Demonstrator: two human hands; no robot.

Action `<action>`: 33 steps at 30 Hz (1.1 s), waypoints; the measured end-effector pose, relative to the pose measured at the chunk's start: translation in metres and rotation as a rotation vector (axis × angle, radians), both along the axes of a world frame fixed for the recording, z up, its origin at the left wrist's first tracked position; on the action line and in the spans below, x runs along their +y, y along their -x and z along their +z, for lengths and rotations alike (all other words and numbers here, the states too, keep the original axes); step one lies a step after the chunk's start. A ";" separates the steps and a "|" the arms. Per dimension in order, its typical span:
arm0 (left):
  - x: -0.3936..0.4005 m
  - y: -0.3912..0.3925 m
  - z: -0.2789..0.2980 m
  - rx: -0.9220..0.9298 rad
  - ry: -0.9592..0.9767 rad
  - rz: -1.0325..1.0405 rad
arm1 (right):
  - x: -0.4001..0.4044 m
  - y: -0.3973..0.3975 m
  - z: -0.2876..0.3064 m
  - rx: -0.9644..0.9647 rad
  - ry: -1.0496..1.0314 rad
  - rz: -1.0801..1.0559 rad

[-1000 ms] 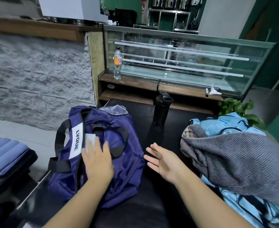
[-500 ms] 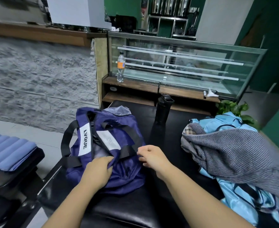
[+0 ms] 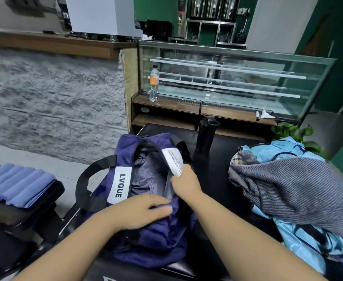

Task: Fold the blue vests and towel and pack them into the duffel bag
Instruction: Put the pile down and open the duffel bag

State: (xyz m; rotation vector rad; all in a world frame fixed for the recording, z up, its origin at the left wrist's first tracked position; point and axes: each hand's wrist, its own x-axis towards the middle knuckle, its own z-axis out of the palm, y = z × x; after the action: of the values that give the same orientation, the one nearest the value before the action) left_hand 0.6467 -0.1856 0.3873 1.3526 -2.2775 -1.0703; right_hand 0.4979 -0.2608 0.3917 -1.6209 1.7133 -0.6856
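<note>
Where shut before, duffel bag (image 3: 158, 236) open, right hand (image 3: 183, 184) gripping

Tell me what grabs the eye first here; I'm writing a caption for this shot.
The navy duffel bag sits at the centre on the dark table; the right hand grips one edge of its mouth and the left hand rests on its near side. To the right, a grey towel lies heaped over light blue vests. A black bottle stands behind the bag.
</note>
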 end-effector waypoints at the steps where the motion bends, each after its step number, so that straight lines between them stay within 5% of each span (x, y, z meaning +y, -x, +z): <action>1: -0.003 0.000 0.003 0.206 -0.209 0.097 | 0.000 0.005 -0.002 -0.052 0.022 -0.020; 3: -0.017 0.001 -0.001 0.450 -0.418 0.331 | 0.002 0.017 -0.005 -0.142 0.048 -0.057; 4: -0.024 0.003 -0.005 0.424 -0.397 0.396 | 0.002 0.023 -0.006 -0.176 0.056 -0.076; 7: -0.048 0.003 -0.032 -0.076 -0.184 0.276 | 0.002 0.038 -0.011 -0.237 0.066 -0.114; 11: -0.052 0.000 -0.046 -0.795 -0.298 0.094 | 0.003 0.057 -0.014 -0.248 0.098 -0.122; 14: -0.053 -0.003 -0.045 -1.024 -0.355 0.164 | 0.008 0.067 -0.015 -0.241 0.117 -0.118; 18: -0.074 -0.032 -0.039 -1.275 -0.144 0.427 | 0.016 0.070 -0.015 -0.163 0.189 -0.074; 22: -0.091 -0.053 0.011 -1.392 0.085 0.563 | 0.011 0.063 -0.002 -0.255 0.165 -0.126; 27: -0.101 -0.067 0.046 -1.479 0.299 0.482 | 0.010 0.059 0.007 -0.372 0.122 -0.142; 33: -0.086 -0.055 -0.001 -1.360 0.194 0.290 | 0.004 0.064 -0.006 -0.077 -0.038 -0.185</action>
State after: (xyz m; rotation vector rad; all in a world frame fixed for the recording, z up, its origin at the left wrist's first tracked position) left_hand 0.7022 -0.2713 0.3866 2.6684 -2.5892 0.3887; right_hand 0.4340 -0.2565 0.3859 -1.4039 1.8237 -0.7878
